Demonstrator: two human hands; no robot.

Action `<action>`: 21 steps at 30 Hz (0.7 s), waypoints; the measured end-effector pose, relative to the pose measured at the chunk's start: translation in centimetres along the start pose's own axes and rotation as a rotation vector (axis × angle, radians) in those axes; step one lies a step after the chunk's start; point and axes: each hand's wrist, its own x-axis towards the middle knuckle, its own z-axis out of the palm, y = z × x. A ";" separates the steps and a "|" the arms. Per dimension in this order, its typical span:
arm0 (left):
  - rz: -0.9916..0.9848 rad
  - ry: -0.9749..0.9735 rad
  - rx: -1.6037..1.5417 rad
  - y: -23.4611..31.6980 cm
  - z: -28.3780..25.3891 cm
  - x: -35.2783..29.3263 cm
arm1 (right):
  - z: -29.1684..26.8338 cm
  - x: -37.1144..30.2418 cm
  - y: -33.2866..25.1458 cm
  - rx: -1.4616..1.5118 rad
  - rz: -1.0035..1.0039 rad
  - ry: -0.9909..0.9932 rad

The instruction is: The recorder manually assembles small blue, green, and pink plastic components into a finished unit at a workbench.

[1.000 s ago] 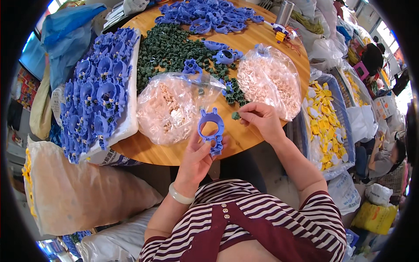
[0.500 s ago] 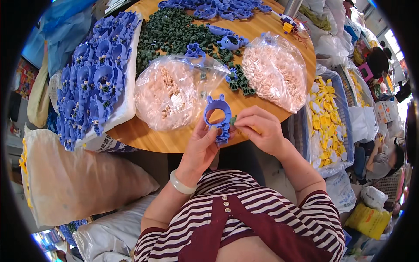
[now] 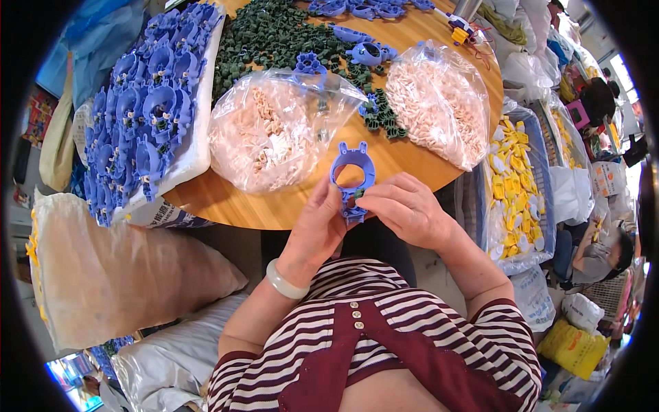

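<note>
A blue plastic ring-shaped part (image 3: 352, 177) with two small ears on top is held upright over the near edge of the round wooden table (image 3: 274, 209). My left hand (image 3: 317, 226) grips its lower stem from the left. My right hand (image 3: 405, 209) pinches the same lower stem from the right, fingertips touching the part. Whether a small green piece is between my right fingers is hidden. A pale bangle sits on my left wrist.
Two clear bags of pinkish small parts (image 3: 271, 130) (image 3: 439, 113) lie on the table, with a pile of dark green pieces (image 3: 274, 38) behind. A white tray of blue parts (image 3: 147, 103) is at left, a bin of yellow pieces (image 3: 511, 185) at right. Another person (image 3: 604, 250) sits far right.
My right hand left the green pile and came to the blue part. Both hands brought the part nearer to me, and now both grip its lower stem.
</note>
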 end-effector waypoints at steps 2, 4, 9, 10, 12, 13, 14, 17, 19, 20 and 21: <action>-0.020 -0.031 -0.077 -0.1 -0.6 0.2 | 0.1 0.1 -0.1 0.011 0.016 -0.006; -0.007 -0.022 -0.042 -0.1 -0.6 0.1 | 0.2 0.1 -0.1 0.059 0.035 0.002; 0.019 0.014 -0.067 0.1 0.5 0.0 | 0.7 0.0 -0.5 0.039 0.027 -0.002; 0.023 0.008 -0.064 0.0 0.4 0.2 | 0.7 0.0 -0.6 0.034 0.041 -0.004; 0.026 0.004 -0.060 0.0 0.3 0.2 | 0.7 0.1 -1.0 0.032 0.067 0.001; 0.026 0.006 -0.065 0.0 0.4 0.2 | 0.7 0.2 -1.2 0.027 0.093 0.008; 0.026 0.008 -0.070 0.1 0.5 0.2 | 0.7 0.3 -1.4 0.028 0.093 0.007; 0.049 -0.003 -0.067 0.0 0.7 0.1 | 0.4 0.7 -2.0 0.038 0.160 -0.005; 0.052 -0.012 -0.071 -0.1 0.5 0.0 | 0.1 0.9 -2.1 -0.013 0.111 -0.060; 0.058 -0.020 -0.073 0.0 0.4 0.0 | 0.1 0.8 -2.0 -0.014 0.110 -0.060; 0.058 -0.021 -0.072 0.0 0.3 -0.1 | 0.1 0.7 -1.9 -0.014 0.108 -0.087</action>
